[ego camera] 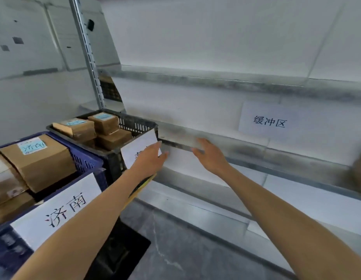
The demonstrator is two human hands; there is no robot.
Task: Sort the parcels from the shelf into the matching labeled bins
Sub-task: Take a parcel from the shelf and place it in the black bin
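Spanning right two-thirds of frame: white shelf (256, 85), open room along its tiers and metal edges. Lower left: blue bin (86, 162), sign 济南 on front, brown parcels (40, 160) inside. Behind it, centre left: black bin (135, 123) with more taped boxes. Frame centre: left hand (151, 160) in front of black bin's paper label (135, 152), fingers (158, 146) straight, close together. Right hand (210, 158) near it, fingers (203, 142) extended onto blurred pale strip (181, 141) at shelf edge; whether anything held, cannot tell.

Single head-worn wide-angle view, close in, pitched forward and down: white shelf (256, 85) spanning 12 to 3 o'clock, blue bin (86, 161) at 9 o'clock, grey floor (175, 249) at 6 o'clock.
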